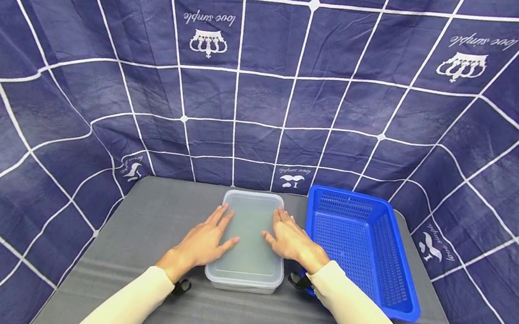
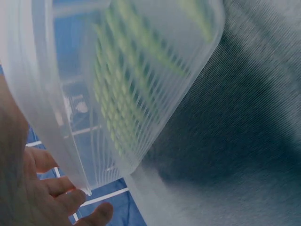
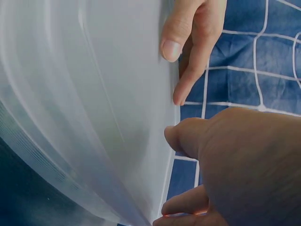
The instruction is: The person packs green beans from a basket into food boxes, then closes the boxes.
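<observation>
A clear plastic food container (image 1: 245, 288) stands on the grey cloth with its translucent lid (image 1: 249, 230) on top. Long green pieces (image 2: 127, 84), their kind blurred, show through its ribbed wall in the left wrist view. My left hand (image 1: 204, 241) lies along the lid's left edge, fingers spread and pointing forward, thumb over the lid. Opposite it, my right hand (image 1: 293, 239) rests at the right edge with its fingers extended and its thumb over the lid. Neither hand grips anything. Whether the lid is fully seated cannot be told.
A blue perforated plastic basket (image 1: 343, 246) stands to the right of the container, partly behind my right forearm. Grey cloth (image 1: 157, 214) covers the table. A blue curtain (image 1: 266, 98) with white grid lines hangs at the back and both sides.
</observation>
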The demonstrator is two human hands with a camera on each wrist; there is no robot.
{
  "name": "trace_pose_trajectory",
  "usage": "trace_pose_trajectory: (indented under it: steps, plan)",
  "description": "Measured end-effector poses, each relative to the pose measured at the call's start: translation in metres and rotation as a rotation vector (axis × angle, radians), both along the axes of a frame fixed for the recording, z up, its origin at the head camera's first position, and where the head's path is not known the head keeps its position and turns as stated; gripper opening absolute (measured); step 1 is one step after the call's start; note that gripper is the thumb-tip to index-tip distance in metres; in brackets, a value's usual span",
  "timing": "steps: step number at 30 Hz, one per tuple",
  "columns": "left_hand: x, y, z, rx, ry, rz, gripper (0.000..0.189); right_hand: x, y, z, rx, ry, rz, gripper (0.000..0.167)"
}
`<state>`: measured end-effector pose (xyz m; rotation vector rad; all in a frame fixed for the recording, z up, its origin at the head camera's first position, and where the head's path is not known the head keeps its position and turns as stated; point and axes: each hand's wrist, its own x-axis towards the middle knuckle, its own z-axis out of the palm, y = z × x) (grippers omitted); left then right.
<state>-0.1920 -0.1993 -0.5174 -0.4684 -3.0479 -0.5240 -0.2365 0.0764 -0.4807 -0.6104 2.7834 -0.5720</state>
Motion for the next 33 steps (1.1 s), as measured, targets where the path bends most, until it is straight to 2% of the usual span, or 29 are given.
trace_pose_trajectory:
  steps: [10,14,25,33]
  plan:
    - [0.028,0.006,-0.010,0.056,0.032,0.032,0.087,0.030,-0.005,-0.009,-0.052,0.052,-0.026,0.083]
    - [0.036,0.009,-0.014,0.073,0.060,0.039,0.088,0.043,-0.007,-0.016,-0.077,0.088,-0.038,0.083]
    - [0.054,0.026,-0.022,0.120,0.090,0.096,0.084,0.073,-0.011,-0.036,-0.131,0.187,-0.052,0.088]
    - [0.061,0.034,-0.028,0.118,0.101,0.106,0.084,0.082,-0.017,-0.047,-0.165,0.237,-0.125,0.090]
